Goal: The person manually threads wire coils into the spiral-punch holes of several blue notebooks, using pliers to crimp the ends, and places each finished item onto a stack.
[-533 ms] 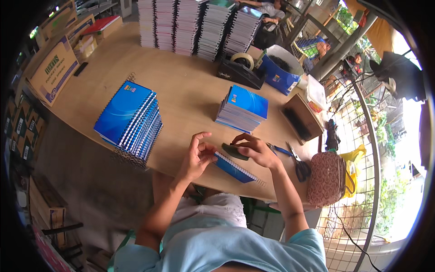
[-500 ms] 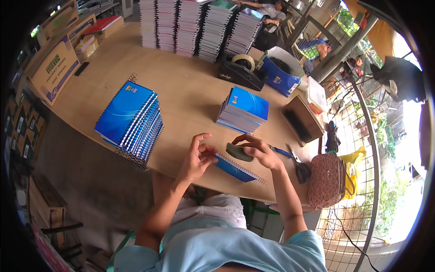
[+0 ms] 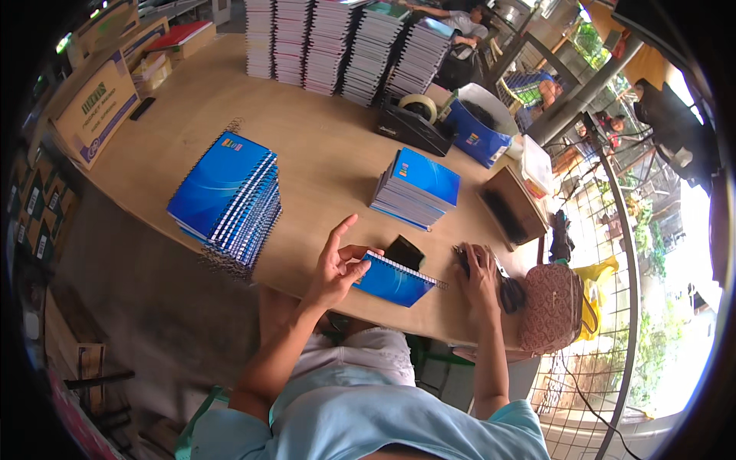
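Note:
My left hand (image 3: 336, 270) pinches one end of a small blue spiral notebook (image 3: 395, 282), tilted up near the table's front edge. Its wire coil runs along the upper edge and sticks out at the right end. Just behind the notebook a dark flat block (image 3: 406, 251) rests on the table. My right hand (image 3: 478, 273) lies over the blue-handled pliers, its fingers curled down around them and mostly hiding them. Black-handled scissors (image 3: 511, 294) lie right beside that hand. Farther back is a stack of blue notebook pads (image 3: 425, 180) showing no coils.
A stack of blue coil-bound notebooks (image 3: 222, 188) stands at left. Tall notebook stacks (image 3: 326, 50), a tape dispenser (image 3: 414, 126) and a blue container (image 3: 479, 134) line the back. On the right are an open brown box (image 3: 510, 207) and a patterned bag (image 3: 550, 308).
My right hand has let go of the dark block, now on the table, and moved right onto the pliers. My left hand still holds the notebook, whose blue cover now faces up more.

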A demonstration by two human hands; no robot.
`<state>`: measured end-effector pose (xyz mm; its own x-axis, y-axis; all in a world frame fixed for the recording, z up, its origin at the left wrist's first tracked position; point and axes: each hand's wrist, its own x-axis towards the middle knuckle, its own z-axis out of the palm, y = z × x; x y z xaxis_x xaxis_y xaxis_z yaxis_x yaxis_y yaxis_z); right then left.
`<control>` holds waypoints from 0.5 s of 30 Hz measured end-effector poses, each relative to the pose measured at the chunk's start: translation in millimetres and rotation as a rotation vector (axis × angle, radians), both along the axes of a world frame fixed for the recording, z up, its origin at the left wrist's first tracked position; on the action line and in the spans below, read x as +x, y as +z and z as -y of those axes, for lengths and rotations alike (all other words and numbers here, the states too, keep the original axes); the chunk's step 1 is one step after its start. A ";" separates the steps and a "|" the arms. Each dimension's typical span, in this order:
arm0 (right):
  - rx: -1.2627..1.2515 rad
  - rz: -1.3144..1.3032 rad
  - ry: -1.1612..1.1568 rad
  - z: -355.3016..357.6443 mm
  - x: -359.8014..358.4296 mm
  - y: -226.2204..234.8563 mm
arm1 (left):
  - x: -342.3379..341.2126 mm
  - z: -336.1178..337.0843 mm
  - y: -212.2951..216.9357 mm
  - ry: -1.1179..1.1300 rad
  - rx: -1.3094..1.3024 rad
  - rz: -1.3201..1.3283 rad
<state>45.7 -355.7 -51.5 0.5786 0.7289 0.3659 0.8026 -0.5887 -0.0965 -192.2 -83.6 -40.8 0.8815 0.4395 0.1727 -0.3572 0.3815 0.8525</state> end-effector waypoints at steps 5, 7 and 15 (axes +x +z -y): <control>0.237 -0.056 0.049 -23.5 -21.2 35.7 | -4.0 0.9 2.3 0.097 0.012 -0.031; 0.289 -0.083 0.190 -44.0 -40.5 68.6 | -6.8 1.9 7.9 0.114 0.074 -0.068; 0.032 0.436 0.719 -108.0 -83.4 155.3 | -8.1 5.3 19.5 0.148 0.178 -0.120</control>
